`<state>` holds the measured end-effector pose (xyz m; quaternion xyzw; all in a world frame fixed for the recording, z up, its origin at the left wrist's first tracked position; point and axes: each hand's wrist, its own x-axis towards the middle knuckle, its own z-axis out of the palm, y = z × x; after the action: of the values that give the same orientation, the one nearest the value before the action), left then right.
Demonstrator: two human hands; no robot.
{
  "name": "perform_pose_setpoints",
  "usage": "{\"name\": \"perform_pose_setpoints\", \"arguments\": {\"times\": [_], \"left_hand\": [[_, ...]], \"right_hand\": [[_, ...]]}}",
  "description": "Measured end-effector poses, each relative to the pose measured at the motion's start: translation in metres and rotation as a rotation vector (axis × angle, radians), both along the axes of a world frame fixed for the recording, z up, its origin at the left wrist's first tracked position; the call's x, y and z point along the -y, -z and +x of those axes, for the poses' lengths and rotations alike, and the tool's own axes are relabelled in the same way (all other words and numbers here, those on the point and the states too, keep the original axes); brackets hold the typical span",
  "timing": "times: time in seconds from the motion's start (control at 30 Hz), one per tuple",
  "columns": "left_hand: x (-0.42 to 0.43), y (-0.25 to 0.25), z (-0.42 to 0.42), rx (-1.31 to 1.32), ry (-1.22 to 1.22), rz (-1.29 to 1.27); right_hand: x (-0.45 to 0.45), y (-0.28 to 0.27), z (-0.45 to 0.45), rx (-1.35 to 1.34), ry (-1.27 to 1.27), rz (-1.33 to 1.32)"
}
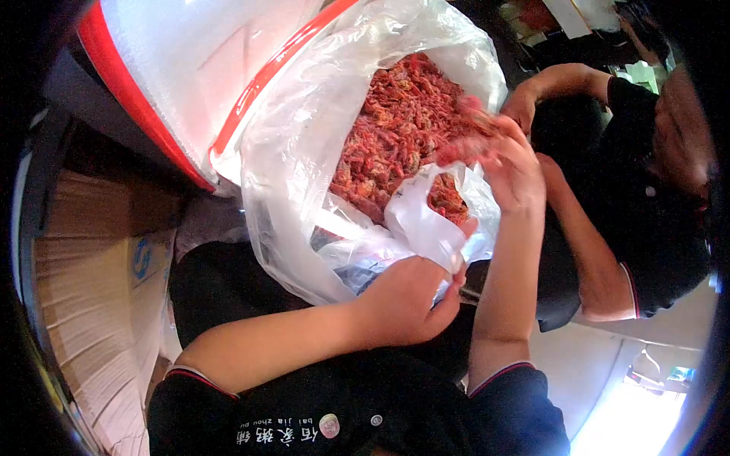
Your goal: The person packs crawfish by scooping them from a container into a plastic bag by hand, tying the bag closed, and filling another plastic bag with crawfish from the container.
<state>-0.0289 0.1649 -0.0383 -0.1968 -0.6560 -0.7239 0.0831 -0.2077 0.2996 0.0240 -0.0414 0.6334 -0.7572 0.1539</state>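
A big clear plastic bag (285, 175) stands wide open before me, filled with a heap of red cooked crayfish (399, 114). My left hand (411, 296) is closed on the gathered edge of a small white plastic bag (422, 220) at the near side of the heap. Some crayfish (449, 199) show through that small bag's mouth. Above it, my right hand (509, 159) grips crayfish (471, 125) between its fingers; motion blurs them, so I cannot tell how many.
A white insulated bag (167, 68) with red trim (266, 72) rises behind the big bag on the left. Cardboard boxes (91, 258) line the left side. Close on the right sits another person in a black shirt (646, 197), one forearm (566, 80) near the big bag's rim.
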Motion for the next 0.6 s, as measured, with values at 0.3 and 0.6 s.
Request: {"name": "perform_pose_setpoints", "arguments": {"times": [0.3,0.6], "left_hand": [[-0.001,-0.005,-0.002,-0.029,-0.141,0.147],[-0.011,0.002,0.006,-0.272,0.076,-0.177]], "right_hand": [[-0.032,0.030,0.084,-0.311,-0.241,0.725],[0.045,0.012,0.005,-0.704,-0.193,0.996]]}}
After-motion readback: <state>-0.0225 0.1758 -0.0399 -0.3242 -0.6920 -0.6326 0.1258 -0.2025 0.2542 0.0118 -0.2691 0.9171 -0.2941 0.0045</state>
